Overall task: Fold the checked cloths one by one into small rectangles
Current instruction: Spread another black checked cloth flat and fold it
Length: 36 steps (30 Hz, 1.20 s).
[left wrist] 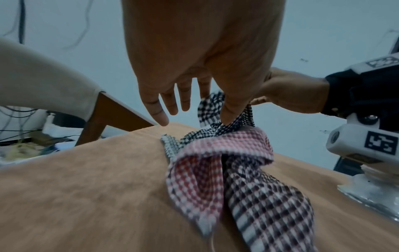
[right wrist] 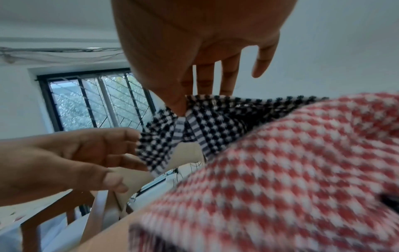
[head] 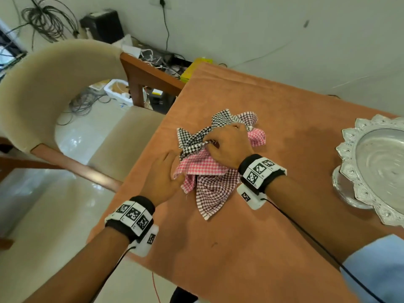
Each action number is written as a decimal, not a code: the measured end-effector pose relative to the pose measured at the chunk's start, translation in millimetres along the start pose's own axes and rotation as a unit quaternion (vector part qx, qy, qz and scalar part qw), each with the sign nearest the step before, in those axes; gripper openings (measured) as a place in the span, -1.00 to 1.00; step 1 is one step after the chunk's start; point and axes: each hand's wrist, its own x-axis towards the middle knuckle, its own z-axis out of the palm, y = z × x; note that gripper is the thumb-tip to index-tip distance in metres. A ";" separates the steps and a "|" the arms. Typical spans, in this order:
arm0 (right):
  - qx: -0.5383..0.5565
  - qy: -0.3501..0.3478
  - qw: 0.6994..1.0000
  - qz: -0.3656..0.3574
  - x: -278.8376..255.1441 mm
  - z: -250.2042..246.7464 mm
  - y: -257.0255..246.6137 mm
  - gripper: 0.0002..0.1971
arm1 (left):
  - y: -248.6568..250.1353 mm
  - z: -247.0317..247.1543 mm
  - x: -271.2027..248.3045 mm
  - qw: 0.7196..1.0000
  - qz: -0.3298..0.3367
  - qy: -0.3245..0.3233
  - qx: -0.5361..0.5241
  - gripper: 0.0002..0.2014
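Right hand (head: 227, 147) pinched on black-and-white checked cloth (head: 196, 138)
Cloth is bunched atop the pile; left hand (head: 162, 179), fingers relaxed, is placed just beside its near-left edge.

We see a matt, napped orange cloth covering the worktop (head: 251, 248). Three checked cloths in a waffle-like weave, all matt: black-and-white cloth (head: 194, 138), pink-and-white cloth (head: 201, 167), maroon-and-white cloth (head: 216, 191). Ornate silver metal tray (head: 349, 171) is glossy with an embossed rim. Curved beige chair (head: 43, 88) looks softly upholstered, on a smooth brown wood frame. Floor tiles (head: 43, 215) are glossy and reflective.
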 end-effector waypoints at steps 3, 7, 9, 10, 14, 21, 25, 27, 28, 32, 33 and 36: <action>0.053 0.051 0.997 0.004 10.7 -19.2 -12.3 -0.80 | 6.2 -8.9 33.0 0.997 0.071 0.017 -0.033 -0.51; 0.121 0.140 0.983 0.003 24.6 -63.2 -28.6 -0.82 | 21.8 -32.0 63.5 0.984 0.083 0.061 -0.142 -0.72; 0.150 0.194 0.969 0.018 30.6 -86.7 -33.5 -0.85 | 34.9 -54.8 71.2 0.976 0.112 0.093 -0.165 -0.82; 0.157 0.211 0.965 0.022 33.4 -99.0 -35.6 -0.85 | 42.8 -68.0 75.4 0.971 0.128 0.110 -0.167 -0.84; 0.148 0.211 0.966 0.007 34.4 -138.0 -45.0 -0.84 | 66.8 -116.7 86.1 0.962 0.163 0.152 -0.155 -0.89; 0.076 0.139 0.987 -0.028 -1.4 -172.5 -47.0 -0.79 | 66.5 -162.4 64.6 0.949 0.164 0.126 -0.239 -0.85; 0.055 0.067 0.995 -0.050 -26.0 -168.1 -58.8 -0.80 | 74.9 -158.2 38.0 0.962 0.183 0.088 -0.183 -0.75; 0.061 0.043 0.995 -0.064 -30.4 -166.1 -69.6 -0.78 | 86.9 -152.1 26.6 0.964 0.215 0.059 -0.145 -0.67; 0.059 0.035 0.995 -0.072 -32.2 -165.5 -75.3 -0.77 | 93.2 -148.0 21.3 0.963 0.224 0.049 -0.142 -0.68; 0.054 0.036 0.994 -0.090 -35.2 -162.6 -88.0 -0.74 | 107.9 -132.5 7.7 0.962 0.258 0.030 -0.079 -0.77; 0.056 0.037 0.993 -0.093 -37.4 -162.7 -88.5 -0.74 | 110.0 -128.2 3.9 0.962 0.265 0.031 -0.062 -0.78; 0.061 0.032 0.993 -0.100 -46.5 -160.5 -84.1 -0.77 | 115.5 -116.1 -6.6 0.968 0.244 0.055 -0.021 -0.89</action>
